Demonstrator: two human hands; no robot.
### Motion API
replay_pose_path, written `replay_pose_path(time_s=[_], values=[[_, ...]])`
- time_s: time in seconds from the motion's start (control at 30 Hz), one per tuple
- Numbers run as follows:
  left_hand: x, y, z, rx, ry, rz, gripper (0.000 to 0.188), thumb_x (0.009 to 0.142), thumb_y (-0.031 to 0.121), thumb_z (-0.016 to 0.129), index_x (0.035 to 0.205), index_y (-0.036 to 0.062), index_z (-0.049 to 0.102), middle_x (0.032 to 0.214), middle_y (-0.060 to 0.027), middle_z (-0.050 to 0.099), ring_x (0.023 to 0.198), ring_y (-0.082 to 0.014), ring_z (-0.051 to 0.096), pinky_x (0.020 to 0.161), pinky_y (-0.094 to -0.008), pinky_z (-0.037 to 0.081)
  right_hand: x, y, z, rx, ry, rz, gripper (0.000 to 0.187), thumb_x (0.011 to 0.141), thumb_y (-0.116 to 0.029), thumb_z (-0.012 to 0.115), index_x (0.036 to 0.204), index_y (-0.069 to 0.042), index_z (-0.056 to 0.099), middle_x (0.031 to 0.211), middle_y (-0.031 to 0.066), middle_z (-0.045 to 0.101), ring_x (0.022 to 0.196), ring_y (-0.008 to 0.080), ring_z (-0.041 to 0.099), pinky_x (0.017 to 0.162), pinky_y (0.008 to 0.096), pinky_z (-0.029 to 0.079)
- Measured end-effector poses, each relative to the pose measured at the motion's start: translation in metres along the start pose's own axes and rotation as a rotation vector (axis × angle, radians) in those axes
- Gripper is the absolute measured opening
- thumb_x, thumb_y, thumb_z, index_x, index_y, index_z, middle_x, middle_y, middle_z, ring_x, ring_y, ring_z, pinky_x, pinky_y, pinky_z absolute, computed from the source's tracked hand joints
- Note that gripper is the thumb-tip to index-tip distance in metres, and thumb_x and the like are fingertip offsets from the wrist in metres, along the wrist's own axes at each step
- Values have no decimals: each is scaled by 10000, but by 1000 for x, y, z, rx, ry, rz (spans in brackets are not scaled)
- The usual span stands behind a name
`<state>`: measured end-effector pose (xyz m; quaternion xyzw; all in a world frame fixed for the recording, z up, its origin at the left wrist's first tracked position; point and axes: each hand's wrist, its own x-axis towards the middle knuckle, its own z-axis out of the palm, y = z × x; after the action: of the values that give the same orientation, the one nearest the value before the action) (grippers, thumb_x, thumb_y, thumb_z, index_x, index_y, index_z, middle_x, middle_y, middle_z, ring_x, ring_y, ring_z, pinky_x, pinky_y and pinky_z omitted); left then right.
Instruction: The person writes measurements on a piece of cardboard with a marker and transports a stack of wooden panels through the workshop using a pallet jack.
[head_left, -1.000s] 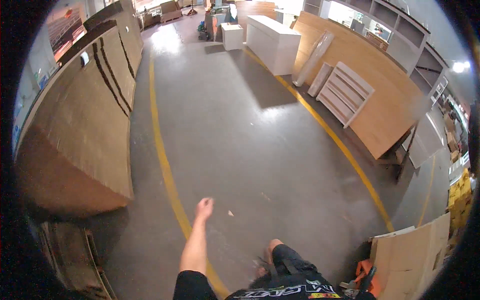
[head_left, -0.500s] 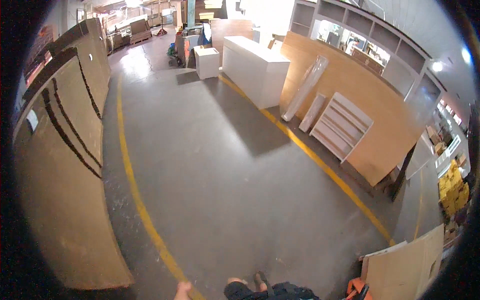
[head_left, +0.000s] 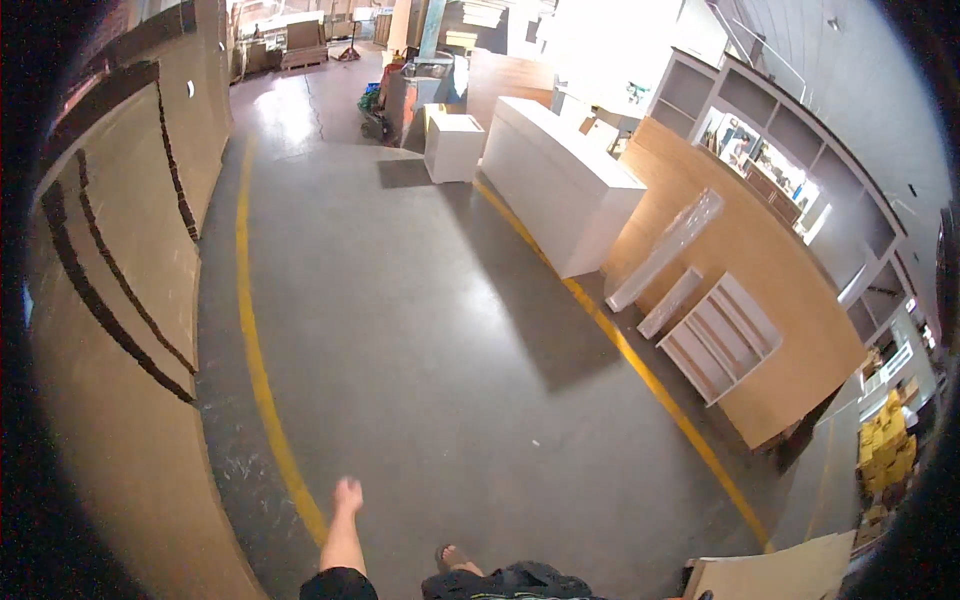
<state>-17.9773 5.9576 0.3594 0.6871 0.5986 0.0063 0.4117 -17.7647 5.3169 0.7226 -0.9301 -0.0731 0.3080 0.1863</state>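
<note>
My left arm reaches forward over the grey floor (head_left: 420, 400), and my left hand (head_left: 348, 494) hangs above it close to the yellow line on the left. Its fingers look curled in, with nothing showing in them. No object touches this hand; the floor line is the nearest thing to it. My right hand is outside the picture. At the lower right edge, a tan flat panel (head_left: 775, 575) shows beside my body. One sandalled foot (head_left: 455, 557) is stepping forward below my dark clothing.
Tall brown panels (head_left: 110, 420) line the left side. On the right stand a long white cabinet (head_left: 560, 190), a small white cabinet (head_left: 453, 150), a large wooden board (head_left: 800, 370), wrapped strips (head_left: 668, 250) and a white slatted rack (head_left: 722, 337). Yellow boxes (head_left: 885, 445) are stacked far right.
My left hand has swung forward, showing more forearm. The view has shifted forward and turned slightly left. The orange part by the tan panel has left the picture, and the panel sits lower.
</note>
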Motion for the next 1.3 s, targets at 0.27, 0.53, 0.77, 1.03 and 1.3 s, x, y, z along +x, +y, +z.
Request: replay_pose_path(time_s=[0.27, 0.53, 0.77, 1.03, 1.3], values=[[241, 297, -188, -264, -135, 513, 383, 910, 337, 615, 1147, 40, 662, 1087, -139, 709, 1022, -252, 672, 907, -348, 509, 124, -246, 89, 0, -124, -141, 587, 872, -681, 547, 965, -104, 592, 731, 74, 631, 695, 198, 590, 760, 387, 485], [547, 76, -278, 332, -127, 9, 464, 920, 381, 560, 1241, 52, 617, 1242, -192, 629, 1146, -346, 606, 986, -434, 478, 392, -656, 172, 104, -185, -202, 607, 885, -680, 505, 1006, -91, 587, 727, 86, 625, 669, 210, 586, 724, 394, 485], [605, 20, -325, 120, -423, -506, 361, 877, 279, 571, 1065, -10, 680, 1128, -232, 668, 1067, -397, 635, 928, -448, 504, 505, -817, 150, 177, -72, -8, 627, 897, -680, 468, 1042, -80, 583, 723, 97, 619, 646, 221, 582, 693, 399, 484], [924, 113, -375, 389, -364, -227, 314, 882, 282, 537, 972, 31, 703, 1054, -225, 678, 1013, -403, 645, 872, -473, 520, 569, -984, 188, 338, 41, 318, 653, 911, -679, 425, 1083, -67, 578, 719, 110, 613, 619, 233, 577, 658, 406, 484], [1254, 482, -518, -555, -185, 86, 274, 934, 280, 611, 1067, 45, 655, 951, -56, 690, 855, -137, 628, 741, -331, 522, 623, -1203, 209, 434, 65, 437, 681, 925, -678, 383, 1124, -55, 573, 715, 122, 607, 593, 245, 573, 623, 412, 483]])
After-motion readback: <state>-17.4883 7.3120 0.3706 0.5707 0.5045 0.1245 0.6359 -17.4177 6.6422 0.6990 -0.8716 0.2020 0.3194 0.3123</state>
